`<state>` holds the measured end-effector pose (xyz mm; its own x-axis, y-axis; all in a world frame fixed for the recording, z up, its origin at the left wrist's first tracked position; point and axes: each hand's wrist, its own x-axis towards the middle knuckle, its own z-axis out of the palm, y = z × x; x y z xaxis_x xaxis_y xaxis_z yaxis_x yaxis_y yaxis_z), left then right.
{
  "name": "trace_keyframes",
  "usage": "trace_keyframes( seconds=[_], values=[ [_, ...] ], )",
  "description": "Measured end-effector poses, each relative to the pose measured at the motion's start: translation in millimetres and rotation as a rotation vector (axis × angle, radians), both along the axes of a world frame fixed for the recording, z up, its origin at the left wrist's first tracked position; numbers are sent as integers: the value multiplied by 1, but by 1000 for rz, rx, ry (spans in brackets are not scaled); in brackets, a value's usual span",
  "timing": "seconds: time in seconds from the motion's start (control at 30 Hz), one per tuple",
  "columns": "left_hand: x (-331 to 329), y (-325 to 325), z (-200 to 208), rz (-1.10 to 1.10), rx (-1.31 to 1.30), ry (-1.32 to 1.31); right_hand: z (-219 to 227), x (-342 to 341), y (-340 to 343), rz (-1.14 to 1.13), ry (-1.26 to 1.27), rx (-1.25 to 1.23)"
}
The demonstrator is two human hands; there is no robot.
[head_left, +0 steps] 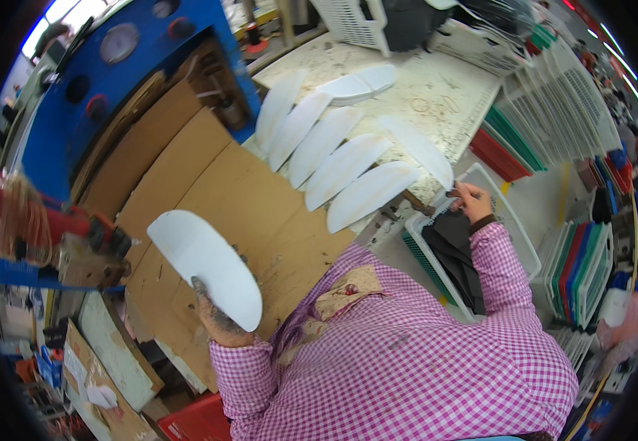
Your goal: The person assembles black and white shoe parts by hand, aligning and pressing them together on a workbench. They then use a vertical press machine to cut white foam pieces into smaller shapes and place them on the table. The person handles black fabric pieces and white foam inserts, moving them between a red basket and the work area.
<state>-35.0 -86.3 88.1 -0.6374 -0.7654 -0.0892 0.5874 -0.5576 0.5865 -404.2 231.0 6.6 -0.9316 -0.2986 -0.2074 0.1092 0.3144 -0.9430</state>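
Note:
My left hand (pixel 222 320), its fingers dark with grime, grips a white half-moon-shaped panel (pixel 205 261) by its lower edge. That panel is held over the brown cardboard surface (pixel 260 198). Off to the right, my right hand (pixel 473 202) pinches the near tip of a second, slightly blurred white panel (pixel 418 151), which slants over the white worktable (pixel 436 95). Several more white panels (pixel 363 170) lie in a fanned, overlapping row along the table's left side. Behind them lies a short stack of the same panels (pixel 359 83).
A blue machine (pixel 131 44) with round gauges stands at the far left. Nearer, a red-and-metal machine part (pixel 76 246) juts in. Below my right hand sits a white crate (pixel 514 239) with dark sheets (pixel 455 253). Stacked coloured baskets (pixel 572 268) stand farther right.

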Motion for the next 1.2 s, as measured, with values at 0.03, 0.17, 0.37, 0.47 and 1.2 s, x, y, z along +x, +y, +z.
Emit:
trace_keyframes(
  seconds=[0.03,0.17,0.37,0.47,1.2],
  values=[
    [4,0,-2,40,31,-58,1,-1,2,16,59,77],
    [37,7,-10,91,178,-261,11,-16,8,-57,360,530],
    [79,23,-18,-130,241,-60,36,-28,-9,-59,671,249],
    [83,21,-25,-52,288,-143,52,-21,-36,9,847,252],
    [102,-17,-1,134,174,-366,106,100,-159,532,815,-74]
  ],
)
